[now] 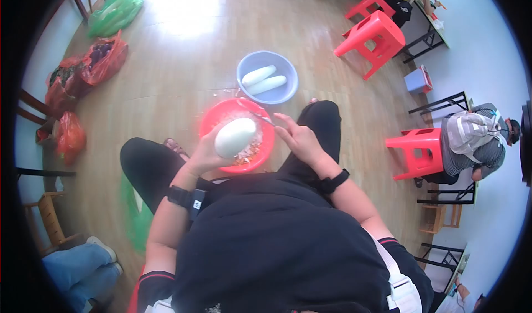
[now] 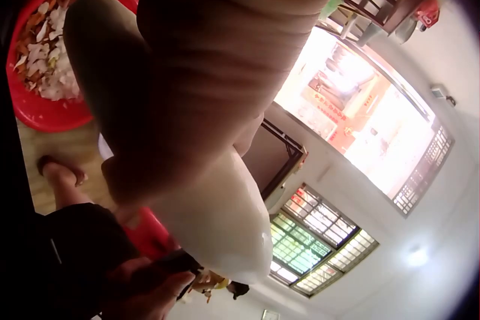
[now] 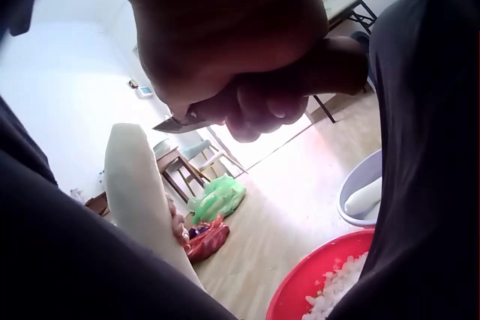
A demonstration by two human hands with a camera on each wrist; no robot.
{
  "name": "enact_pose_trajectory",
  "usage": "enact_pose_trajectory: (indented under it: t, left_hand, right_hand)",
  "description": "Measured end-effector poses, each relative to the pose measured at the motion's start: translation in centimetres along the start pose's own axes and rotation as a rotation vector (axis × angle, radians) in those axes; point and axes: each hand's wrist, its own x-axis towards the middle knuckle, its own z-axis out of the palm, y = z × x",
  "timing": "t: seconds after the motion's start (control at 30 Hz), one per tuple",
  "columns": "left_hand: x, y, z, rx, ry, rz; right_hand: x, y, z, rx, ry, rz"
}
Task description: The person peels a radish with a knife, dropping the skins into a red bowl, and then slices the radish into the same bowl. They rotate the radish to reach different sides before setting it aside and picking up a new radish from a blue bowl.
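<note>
A long, smooth white vegetable [image 1: 235, 138] is gripped by my left hand [image 1: 206, 155] above a red basin [image 1: 266, 151] with white and orange scraps inside. In the right wrist view the vegetable [image 3: 137, 185] stands upright, its blunt end up, with left fingertips [image 3: 178, 224] along its side. My right hand [image 1: 302, 140] curls round a small knife, whose pointed blade [image 3: 176, 125] shows in the right wrist view near the vegetable's end, a gap between them. The left wrist view shows my left hand [image 2: 202, 72] round the vegetable [image 2: 217, 222].
A pale blue basin [image 1: 290, 72] with two white vegetables [image 1: 267, 85] stands beyond the red one. Red and green bags [image 1: 115, 12] lie at the left. Red stools [image 1: 382, 33] and two seated people are at the right; another person's legs [image 1: 83, 268] show at lower left.
</note>
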Motion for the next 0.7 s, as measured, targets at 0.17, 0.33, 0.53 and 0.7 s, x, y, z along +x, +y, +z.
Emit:
enact_pose_trajectory:
  t: [0.17,0.33,0.53,0.7]
  left_hand:
    - [0.0,-0.1,0.2,0.127,-0.015,-0.02]
    - [0.1,0.0,0.3,0.209,-0.011,-0.047]
    - [0.2,-1.0,0.1,0.296,-0.057,-0.029]
    - [0.1,-1.2,0.3,0.287,-0.044,0.005]
  right_hand:
    - [-0.1,-1.6,-0.4,0.158,-0.005,-0.061]
    - [-0.5,-2.9,-0.5,0.075,0.037,-0.244]
    - [-0.3,-2.6,-0.5,-0.028,0.062,-0.309]
    - [-0.1,-0.4,-0.1,-0.093,-0.033,-0.109]
